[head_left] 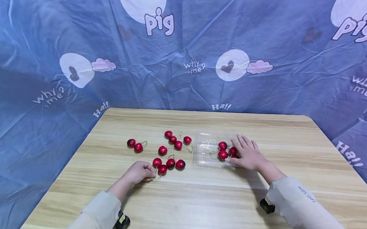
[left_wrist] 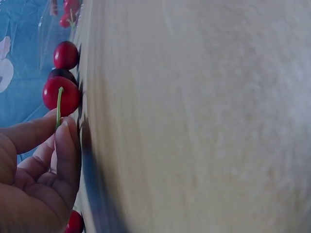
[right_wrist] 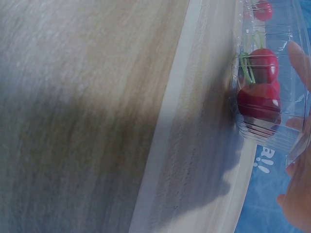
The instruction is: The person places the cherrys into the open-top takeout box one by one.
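Observation:
My left hand (head_left: 140, 172) pinches a thin green stem (left_wrist: 59, 109) between thumb and forefinger, at the near left of a cluster of red cherries (head_left: 162, 169). In the left wrist view a bright red cherry (left_wrist: 48, 94) sits right at the fingertips, with darker and red ones behind it. My right hand (head_left: 248, 154) rests over the right end of a clear plastic box (head_left: 203, 161), its fingers extended and spread at the rim. Inside that box lie several cherries (head_left: 222, 155) with green stems, partly hidden by the hand.
More cherries (head_left: 178, 145) with stems lie on the wooden table (head_left: 186, 202) between the left hand and the box. A pair of cherries (head_left: 138, 148) lies farther left. A blue printed cloth (head_left: 170, 84) hangs behind the table's back edge.

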`<action>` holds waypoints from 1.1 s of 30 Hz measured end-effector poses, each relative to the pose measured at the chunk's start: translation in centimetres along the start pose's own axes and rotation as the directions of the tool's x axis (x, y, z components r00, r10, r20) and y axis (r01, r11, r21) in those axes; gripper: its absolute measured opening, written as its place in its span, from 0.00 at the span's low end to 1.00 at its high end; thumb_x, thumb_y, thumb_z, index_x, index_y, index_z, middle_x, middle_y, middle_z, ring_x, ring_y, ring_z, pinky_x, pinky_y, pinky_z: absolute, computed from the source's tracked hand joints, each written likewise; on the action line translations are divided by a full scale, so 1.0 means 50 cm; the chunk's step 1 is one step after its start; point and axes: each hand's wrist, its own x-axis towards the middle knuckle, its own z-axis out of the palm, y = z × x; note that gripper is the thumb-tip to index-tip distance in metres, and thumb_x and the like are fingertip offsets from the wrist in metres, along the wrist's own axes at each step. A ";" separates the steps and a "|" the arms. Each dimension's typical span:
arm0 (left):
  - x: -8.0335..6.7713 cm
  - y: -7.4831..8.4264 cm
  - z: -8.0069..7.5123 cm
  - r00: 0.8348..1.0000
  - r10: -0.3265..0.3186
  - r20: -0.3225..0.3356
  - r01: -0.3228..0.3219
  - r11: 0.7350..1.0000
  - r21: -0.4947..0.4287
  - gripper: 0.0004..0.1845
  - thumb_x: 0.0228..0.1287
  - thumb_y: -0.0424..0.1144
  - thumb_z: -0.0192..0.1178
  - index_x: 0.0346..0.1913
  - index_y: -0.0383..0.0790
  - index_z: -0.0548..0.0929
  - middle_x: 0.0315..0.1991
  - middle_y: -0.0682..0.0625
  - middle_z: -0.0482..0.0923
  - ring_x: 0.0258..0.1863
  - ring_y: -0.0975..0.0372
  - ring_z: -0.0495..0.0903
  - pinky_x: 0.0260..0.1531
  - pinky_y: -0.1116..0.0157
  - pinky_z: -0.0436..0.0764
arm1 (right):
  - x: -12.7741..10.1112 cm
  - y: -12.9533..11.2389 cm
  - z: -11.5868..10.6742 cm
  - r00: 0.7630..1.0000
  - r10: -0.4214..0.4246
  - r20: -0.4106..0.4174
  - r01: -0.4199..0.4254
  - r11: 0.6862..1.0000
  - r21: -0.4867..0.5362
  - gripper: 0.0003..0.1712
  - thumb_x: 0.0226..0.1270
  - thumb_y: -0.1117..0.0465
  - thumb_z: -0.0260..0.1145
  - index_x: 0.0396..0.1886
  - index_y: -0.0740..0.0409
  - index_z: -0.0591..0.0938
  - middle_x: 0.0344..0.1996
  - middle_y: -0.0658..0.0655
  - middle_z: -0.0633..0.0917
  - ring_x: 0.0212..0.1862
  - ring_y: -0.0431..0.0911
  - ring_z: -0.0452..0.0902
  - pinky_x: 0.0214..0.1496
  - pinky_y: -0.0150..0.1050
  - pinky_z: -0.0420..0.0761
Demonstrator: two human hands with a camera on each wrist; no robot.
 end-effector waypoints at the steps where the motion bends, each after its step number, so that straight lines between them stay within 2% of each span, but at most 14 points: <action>1: -0.001 0.001 -0.002 1.000 -0.002 -0.007 0.001 1.000 -0.016 0.02 0.48 0.23 0.57 0.26 0.28 0.75 0.23 0.47 0.74 0.21 0.64 0.73 0.24 0.69 0.79 | 0.000 0.000 0.000 1.000 0.000 0.000 0.000 1.000 0.000 0.50 0.50 0.32 0.53 0.62 0.65 0.57 0.62 0.70 0.49 0.62 0.62 0.40 0.58 0.62 0.42; 5: -0.004 0.008 -0.009 0.999 -0.013 -0.033 0.011 0.999 -0.042 0.03 0.49 0.23 0.56 0.29 0.26 0.76 0.24 0.47 0.74 0.22 0.63 0.74 0.26 0.68 0.79 | 0.000 -0.001 -0.002 1.000 0.000 0.000 0.000 1.000 0.004 0.50 0.50 0.32 0.53 0.62 0.66 0.58 0.62 0.70 0.49 0.62 0.62 0.40 0.58 0.62 0.42; 11: -0.007 0.022 -0.015 0.998 -0.008 -0.059 0.007 1.000 -0.027 0.03 0.50 0.25 0.58 0.30 0.28 0.76 0.25 0.47 0.75 0.23 0.63 0.74 0.27 0.68 0.79 | -0.001 0.000 -0.003 1.000 -0.004 0.003 0.004 1.000 0.005 0.50 0.50 0.33 0.53 0.62 0.65 0.57 0.62 0.70 0.49 0.62 0.62 0.40 0.58 0.62 0.42; 15: -0.006 0.033 -0.016 0.998 0.000 -0.061 -0.003 0.999 -0.040 0.04 0.50 0.26 0.58 0.30 0.29 0.77 0.28 0.46 0.75 0.25 0.62 0.74 0.28 0.68 0.79 | -0.002 0.001 -0.003 1.000 -0.004 0.005 0.003 1.000 0.004 0.50 0.51 0.33 0.53 0.62 0.65 0.57 0.62 0.70 0.49 0.62 0.62 0.40 0.58 0.62 0.41; 19: -0.002 0.047 -0.015 0.998 0.003 -0.060 -0.003 1.000 -0.008 0.04 0.51 0.28 0.59 0.31 0.31 0.77 0.28 0.47 0.75 0.25 0.62 0.74 0.28 0.68 0.78 | -0.002 -0.001 -0.002 1.000 -0.002 0.002 0.002 1.000 0.005 0.49 0.51 0.34 0.54 0.62 0.65 0.57 0.62 0.70 0.49 0.62 0.63 0.40 0.58 0.62 0.41; 22: 0.005 0.060 -0.010 0.999 0.029 -0.045 -0.028 0.999 0.019 0.04 0.51 0.29 0.59 0.31 0.31 0.78 0.26 0.48 0.75 0.24 0.62 0.75 0.28 0.68 0.78 | -0.002 0.000 0.000 1.000 0.000 -0.001 0.000 1.000 0.004 0.49 0.51 0.34 0.55 0.62 0.66 0.57 0.62 0.70 0.50 0.62 0.62 0.40 0.58 0.62 0.42; 25: 0.012 0.075 -0.001 0.998 0.058 -0.024 -0.058 0.998 0.008 0.04 0.50 0.28 0.59 0.31 0.31 0.78 0.26 0.48 0.75 0.24 0.62 0.75 0.28 0.67 0.79 | -0.002 0.001 0.001 1.000 0.002 -0.001 -0.002 1.000 0.009 0.49 0.50 0.34 0.55 0.62 0.66 0.58 0.62 0.70 0.49 0.62 0.63 0.40 0.58 0.62 0.42; 33: 0.037 0.119 0.028 0.997 0.079 0.025 -0.079 0.997 0.011 0.05 0.51 0.28 0.58 0.32 0.32 0.78 0.30 0.47 0.76 0.28 0.59 0.75 0.31 0.66 0.79 | -0.001 -0.002 0.000 1.000 -0.006 -0.010 0.006 1.000 0.005 0.49 0.51 0.35 0.55 0.62 0.66 0.58 0.62 0.70 0.50 0.62 0.62 0.40 0.58 0.62 0.42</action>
